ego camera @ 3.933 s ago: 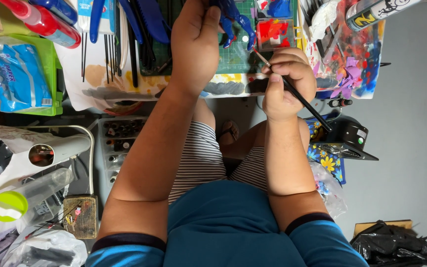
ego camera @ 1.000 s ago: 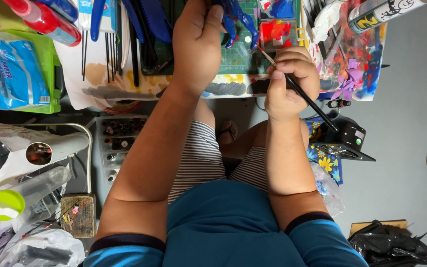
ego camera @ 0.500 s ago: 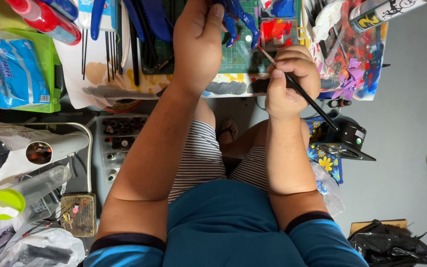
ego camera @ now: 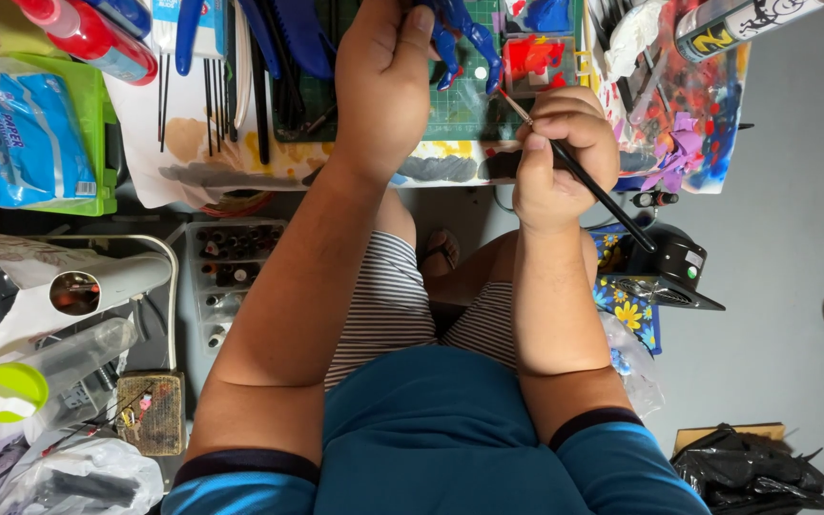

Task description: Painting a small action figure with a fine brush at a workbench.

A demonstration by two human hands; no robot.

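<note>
My left hand [ego camera: 388,81] grips a blue painted figure [ego camera: 460,36] over a green cutting mat [ego camera: 460,105] at the top of the view. My right hand [ego camera: 560,153] holds a thin black paintbrush [ego camera: 588,181], its tip pointing up toward the figure's lower limb. A red-and-blue paint palette [ego camera: 538,57] sits on the mat just above the brush tip. Both forearms reach up from my lap.
Paint-stained paper [ego camera: 202,153] covers the table's front edge, with blue pliers [ego camera: 183,29] and a red bottle [ego camera: 88,33] at top left. A blue tissue pack [ego camera: 21,129] lies on a green tray. A spray can [ego camera: 736,24] stands top right. A small black device [ego camera: 674,262] sits on the floor.
The paintbrush tip has shifted slightly up toward the figure between frames. My left hand has kept the figure in the same place.
</note>
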